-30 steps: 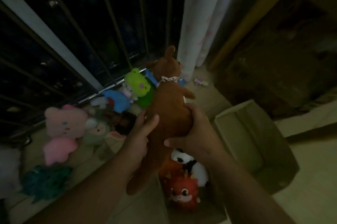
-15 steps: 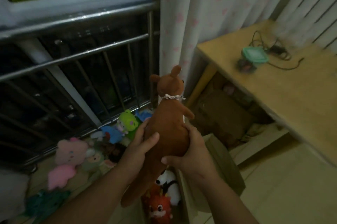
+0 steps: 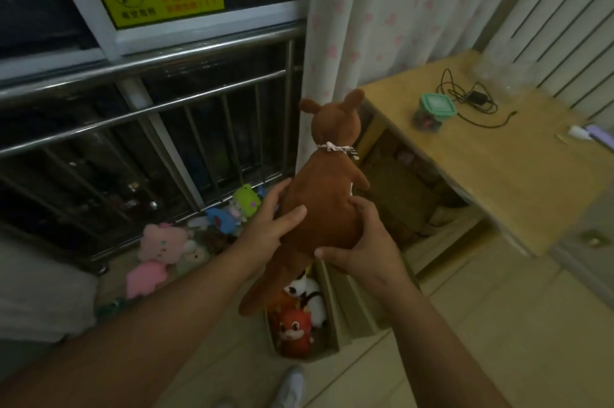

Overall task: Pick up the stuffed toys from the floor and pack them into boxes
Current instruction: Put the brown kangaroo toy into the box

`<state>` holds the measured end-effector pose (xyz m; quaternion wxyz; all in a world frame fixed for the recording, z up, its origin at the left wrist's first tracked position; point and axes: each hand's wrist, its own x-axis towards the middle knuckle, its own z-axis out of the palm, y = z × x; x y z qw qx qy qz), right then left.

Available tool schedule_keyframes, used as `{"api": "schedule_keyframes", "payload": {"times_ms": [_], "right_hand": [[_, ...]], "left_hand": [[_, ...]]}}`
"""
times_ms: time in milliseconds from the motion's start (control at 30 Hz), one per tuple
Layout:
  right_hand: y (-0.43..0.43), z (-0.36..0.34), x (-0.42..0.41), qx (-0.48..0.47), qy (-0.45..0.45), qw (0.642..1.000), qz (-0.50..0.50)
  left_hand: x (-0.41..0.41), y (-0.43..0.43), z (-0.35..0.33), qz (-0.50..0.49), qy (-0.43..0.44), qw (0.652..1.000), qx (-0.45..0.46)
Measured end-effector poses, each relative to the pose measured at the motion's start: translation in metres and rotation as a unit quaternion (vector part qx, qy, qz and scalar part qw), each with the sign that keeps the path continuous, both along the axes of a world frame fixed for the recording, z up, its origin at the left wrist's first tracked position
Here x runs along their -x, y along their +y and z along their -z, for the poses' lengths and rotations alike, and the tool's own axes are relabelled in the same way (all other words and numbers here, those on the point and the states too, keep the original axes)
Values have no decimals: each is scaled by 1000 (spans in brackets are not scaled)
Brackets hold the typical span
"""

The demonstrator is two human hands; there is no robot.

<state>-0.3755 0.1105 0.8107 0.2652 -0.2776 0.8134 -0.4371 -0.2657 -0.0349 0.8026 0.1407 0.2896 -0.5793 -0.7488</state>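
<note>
A long brown stuffed animal [image 3: 324, 194] with a small collar hangs upright in the air, its back to me. My left hand [image 3: 270, 224] grips its left flank and my right hand [image 3: 362, 241] grips its right flank and lower body. Directly under it stands an open cardboard box [image 3: 335, 304] holding a red fox toy [image 3: 295, 329] and a black-and-white plush [image 3: 307, 291]. More toys lie on the floor by the railing: a pink one [image 3: 162, 241], a second pink one [image 3: 146, 278], a blue one [image 3: 221, 219] and a green one [image 3: 246, 199].
A metal railing [image 3: 159, 108] and dark window fill the left. A pink-dotted curtain [image 3: 382, 15] hangs behind the toy. A wooden desk [image 3: 498, 168] at right carries a green-lidded container [image 3: 435, 110] and cables. My white shoe [image 3: 292, 387] shows at the bottom.
The brown toy has risen higher above the box with both hands still on it. The view has tilted upward, showing the desk top and a yellow window sign.
</note>
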Motion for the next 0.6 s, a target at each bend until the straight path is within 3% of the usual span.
{"api": "schedule_keyframes", "payload": {"times_ms": [200, 333, 600], "right_hand": [[28, 6, -30, -38, 28, 999, -5], [41, 23, -30, -119, 145, 982, -36], [59, 49, -1, -169, 121, 972, -110]], "left_hand": [[-30, 23, 11, 13, -7, 1000, -19], [-42, 43, 26, -1, -42, 999, -24], [-29, 76, 58, -46, -90, 995, -23]]}}
